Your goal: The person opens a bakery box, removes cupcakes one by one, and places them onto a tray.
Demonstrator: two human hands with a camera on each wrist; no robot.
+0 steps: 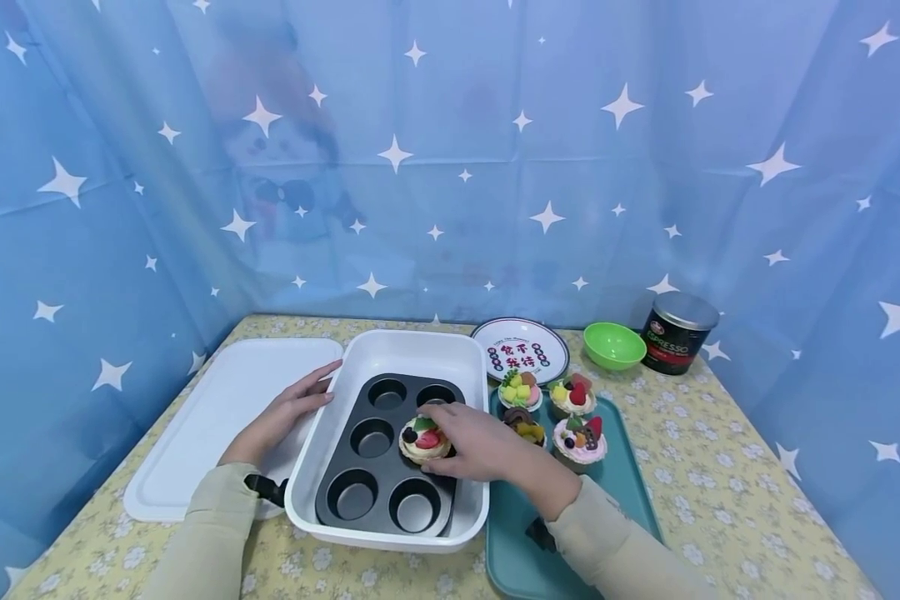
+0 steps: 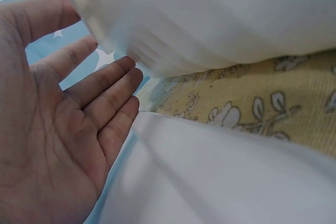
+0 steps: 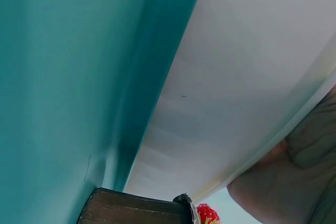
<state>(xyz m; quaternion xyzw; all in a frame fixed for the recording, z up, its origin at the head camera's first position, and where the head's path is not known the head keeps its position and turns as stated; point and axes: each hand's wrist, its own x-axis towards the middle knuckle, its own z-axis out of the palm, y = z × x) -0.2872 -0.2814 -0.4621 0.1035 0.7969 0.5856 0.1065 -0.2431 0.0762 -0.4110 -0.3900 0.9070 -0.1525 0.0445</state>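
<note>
My right hand (image 1: 474, 440) reaches over the white bin's right side and grips a fruit-topped cupcake (image 1: 423, 440) between thumb and fingers. The cupcake sits at the middle right cup of a dark muffin tin (image 1: 378, 410), whose other cups show bare. The tin lies inside the white bin (image 1: 387, 540). At the bin's left rim is my left hand (image 1: 291, 410), its fingers fairly straight and the tips at the wall. In the left wrist view that hand (image 2: 68, 108) shows its palm, beside the bin's outer wall (image 2: 220, 19). The right wrist view hides the held cupcake behind the bin's wall (image 3: 231, 77).
Several cupcakes (image 1: 579, 440) stand on a teal tray (image 1: 630, 492) right of the bin. Behind are a printed plate (image 1: 521, 337), a green bowl (image 1: 614, 346) and an espresso can (image 1: 678, 333). A white lid (image 1: 210, 417) lies at the left, partly under my left arm.
</note>
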